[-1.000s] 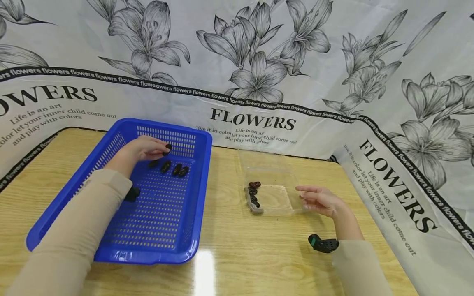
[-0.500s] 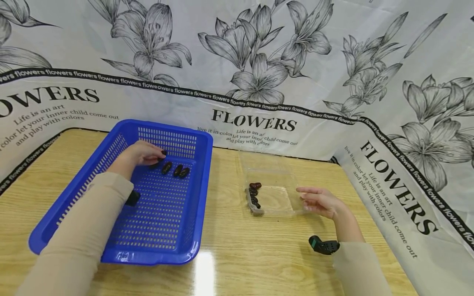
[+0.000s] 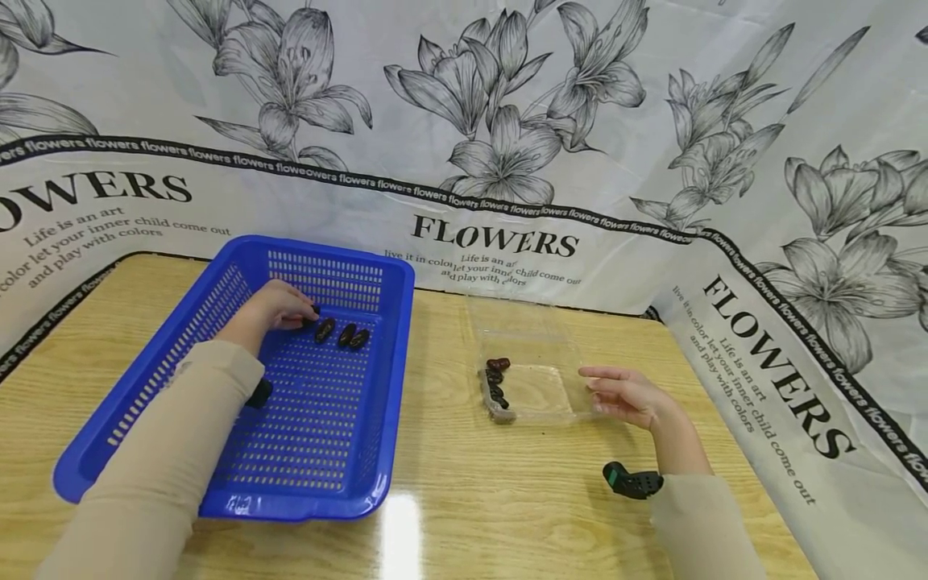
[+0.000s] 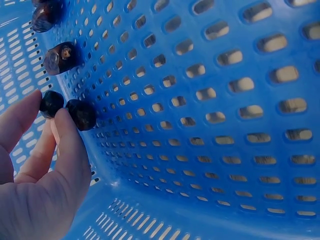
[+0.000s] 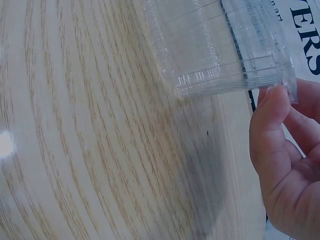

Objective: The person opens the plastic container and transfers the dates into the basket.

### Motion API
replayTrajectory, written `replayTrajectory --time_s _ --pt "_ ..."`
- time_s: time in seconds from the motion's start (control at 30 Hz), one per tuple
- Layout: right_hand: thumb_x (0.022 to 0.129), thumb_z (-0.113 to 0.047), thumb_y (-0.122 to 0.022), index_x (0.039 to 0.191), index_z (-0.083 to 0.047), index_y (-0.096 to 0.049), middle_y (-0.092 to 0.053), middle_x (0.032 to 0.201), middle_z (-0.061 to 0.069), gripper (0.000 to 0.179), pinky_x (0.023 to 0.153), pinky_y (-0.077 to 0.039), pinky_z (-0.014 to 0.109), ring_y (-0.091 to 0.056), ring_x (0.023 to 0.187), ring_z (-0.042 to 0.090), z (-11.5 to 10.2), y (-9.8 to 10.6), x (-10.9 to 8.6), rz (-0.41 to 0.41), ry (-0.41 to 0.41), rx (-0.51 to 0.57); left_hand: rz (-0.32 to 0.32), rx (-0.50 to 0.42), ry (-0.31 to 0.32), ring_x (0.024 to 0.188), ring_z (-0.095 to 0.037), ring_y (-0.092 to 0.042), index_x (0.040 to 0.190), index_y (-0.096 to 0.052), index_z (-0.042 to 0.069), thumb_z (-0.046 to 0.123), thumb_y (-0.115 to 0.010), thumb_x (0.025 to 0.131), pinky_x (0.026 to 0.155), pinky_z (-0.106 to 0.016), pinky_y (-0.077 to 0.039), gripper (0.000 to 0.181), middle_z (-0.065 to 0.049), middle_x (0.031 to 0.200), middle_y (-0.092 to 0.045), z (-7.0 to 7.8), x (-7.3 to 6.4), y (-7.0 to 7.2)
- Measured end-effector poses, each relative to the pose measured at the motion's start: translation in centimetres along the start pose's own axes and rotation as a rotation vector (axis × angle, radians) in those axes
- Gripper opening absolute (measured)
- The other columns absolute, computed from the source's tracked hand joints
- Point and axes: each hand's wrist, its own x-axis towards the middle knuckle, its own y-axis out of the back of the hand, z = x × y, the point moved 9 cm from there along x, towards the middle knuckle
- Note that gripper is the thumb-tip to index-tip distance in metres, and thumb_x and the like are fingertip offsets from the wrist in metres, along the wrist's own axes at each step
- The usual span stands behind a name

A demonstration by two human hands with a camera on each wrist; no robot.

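Observation:
Inside the blue basket (image 3: pixel 401 379), my left hand (image 3: pixel 279 306) pinches a dark, shiny date (image 4: pixel 51 104) between thumb and fingers. Right against my fingertips in the left wrist view lies another date (image 4: pixel 81 114). More dates form a row along the basket's far end, among them a wrinkled date (image 3: pixel 324 330) with a stem end. On the table to the right, a clear plastic box (image 3: pixel 540 391) stands with its lid folded back. Several dates (image 3: pixel 496 387) line its left side. My right hand (image 3: pixel 629 396) pinches the box's right edge between thumb and fingers.
The wood-grain table (image 3: pixel 464 499) carries both containers. Behind and to the right hangs a white cloth (image 3: pixel 362 201) printed with flowers and lettering. A black strap device (image 3: pixel 632 481) is worn at my right wrist.
My left hand has lowered toward the basket floor and shifted slightly left with the date, coming down beside the row. My right hand stays at the box edge.

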Motion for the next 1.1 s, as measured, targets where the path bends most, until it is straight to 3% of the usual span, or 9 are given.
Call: replayTrajectory --time_s 0.13,0.33,0.5,0.63,0.9,1.1 --pt "0.093 -0.002 -0.053 0.103 -0.017 -0.067 -0.061 0.087 0.005 0.023 0.06 -0.051 0.02 -0.062 0.067 0.01 0.0 0.1 -0.1 0.008 -0.001 -0.007 0.022 -0.001 0.0 0.087 -0.019 -0.056 0.12 -0.048 -0.013 -0.007 -0.06 0.083 0.092 -0.038 -0.047 0.04 -0.014 0.103 -0.057 0.0 -0.1 0.2" --pt "0.094 -0.003 -0.052 0.102 -0.019 -0.068 -0.061 0.086 0.004 0.024 0.06 -0.052 0.02 -0.062 0.067 0.011 0.1 0.2 0.0 0.032 -0.016 -0.017 0.017 -0.028 -0.029 0.087 -0.017 -0.056 0.124 -0.046 -0.013 -0.006 -0.059 0.084 0.091 -0.035 -0.047 0.042 -0.006 0.092 -0.058 0.9 -0.5 0.6" --pt "0.094 -0.003 -0.052 0.103 -0.018 -0.067 -0.061 0.086 0.004 0.023 0.061 -0.052 0.02 -0.062 0.068 0.011 0.0 0.0 0.0 0.028 -0.017 -0.024 -0.024 -0.033 -0.068 0.076 -0.007 -0.057 0.129 -0.043 -0.013 -0.001 -0.059 0.087 0.085 -0.03 -0.05 0.047 0.0 0.084 -0.058 2.8 -0.9 1.0" --pt "0.094 -0.002 -0.052 0.104 -0.016 -0.067 -0.061 0.084 0.004 0.023 0.06 -0.052 0.02 -0.062 0.068 0.011 -0.2 -0.3 -0.1 0.014 -0.01 -0.009 -0.081 -0.028 -0.092 0.072 -0.004 -0.059 0.132 -0.041 -0.012 0.001 -0.058 0.089 0.083 -0.028 -0.051 0.048 -0.001 0.087 -0.06 5.0 -1.5 0.9" --pt "0.094 -0.002 -0.052 0.104 -0.016 -0.067 -0.062 0.083 0.004 0.023 0.06 -0.052 0.021 -0.062 0.067 0.011 -0.3 -0.2 -0.2 0.009 -0.009 0.008 -0.292 0.076 -0.142 0.077 -0.004 -0.059 0.133 -0.038 -0.012 0.004 -0.054 0.092 0.081 -0.024 -0.051 0.047 -0.017 0.119 -0.052 9.3 -3.2 -2.4" --pt "0.095 -0.002 -0.05 0.108 -0.013 -0.065 -0.062 0.085 0.004 0.023 0.06 -0.052 0.021 -0.061 0.067 0.011 -0.3 -0.1 -0.3 0.015 -0.013 0.004 -0.348 0.116 -0.161 0.078 -0.007 -0.06 0.13 -0.044 -0.01 0.004 -0.057 0.091 0.086 -0.029 -0.05 0.044 -0.013 0.113 -0.055 11.7 -3.9 -5.5"
